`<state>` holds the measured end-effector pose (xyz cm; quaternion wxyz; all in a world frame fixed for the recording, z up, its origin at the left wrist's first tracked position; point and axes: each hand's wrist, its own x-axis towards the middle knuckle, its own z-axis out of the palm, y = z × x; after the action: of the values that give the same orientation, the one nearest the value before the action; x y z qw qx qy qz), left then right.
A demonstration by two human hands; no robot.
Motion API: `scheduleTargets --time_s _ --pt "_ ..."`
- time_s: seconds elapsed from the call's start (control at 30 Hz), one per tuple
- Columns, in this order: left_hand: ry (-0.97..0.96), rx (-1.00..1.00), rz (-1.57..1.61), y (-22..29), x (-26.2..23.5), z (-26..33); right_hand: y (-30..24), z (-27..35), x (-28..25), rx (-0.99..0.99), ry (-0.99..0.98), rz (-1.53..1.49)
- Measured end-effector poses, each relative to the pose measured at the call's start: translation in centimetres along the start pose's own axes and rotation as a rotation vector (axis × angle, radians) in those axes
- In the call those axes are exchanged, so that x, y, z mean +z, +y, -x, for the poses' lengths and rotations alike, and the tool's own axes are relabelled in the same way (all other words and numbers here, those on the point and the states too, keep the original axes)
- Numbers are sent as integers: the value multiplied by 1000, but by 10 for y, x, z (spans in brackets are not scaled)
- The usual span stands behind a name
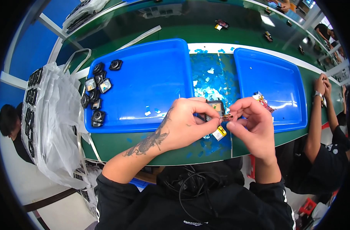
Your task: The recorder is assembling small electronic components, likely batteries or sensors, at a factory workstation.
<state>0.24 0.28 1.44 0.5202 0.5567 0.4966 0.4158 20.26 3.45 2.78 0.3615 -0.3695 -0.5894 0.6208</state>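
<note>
Close together over the green bench, my two hands work on one small assembly. My left hand (188, 122) is closed, thumb and fingers pinching near a black device housing (216, 104) and thin wires. My right hand (254, 124) has its thumb and forefinger closed at a small reddish circuit board (227, 117). Below the board hangs a silver battery with yellow tape (219, 133). Fingers partly cover the housing and the board, so their exact connection is hidden.
A large blue tray (144, 80) at left holds several black device housings (98, 118). Another blue tray (272, 76) at right carries circuit boards with batteries (262, 100). Blue and white scraps (209, 86) litter the bench between. Bagged trays stand far left; a co-worker's arms (318, 103) are at right.
</note>
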Motion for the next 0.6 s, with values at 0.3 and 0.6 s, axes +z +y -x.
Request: scheduleTargets --time_s 0.3,0.6 --pt "5 55 254 -8 8 -1 33 -6 17 -245 217 120" --pt "74 123 229 -6 16 2 35 -5 17 -305 240 125"
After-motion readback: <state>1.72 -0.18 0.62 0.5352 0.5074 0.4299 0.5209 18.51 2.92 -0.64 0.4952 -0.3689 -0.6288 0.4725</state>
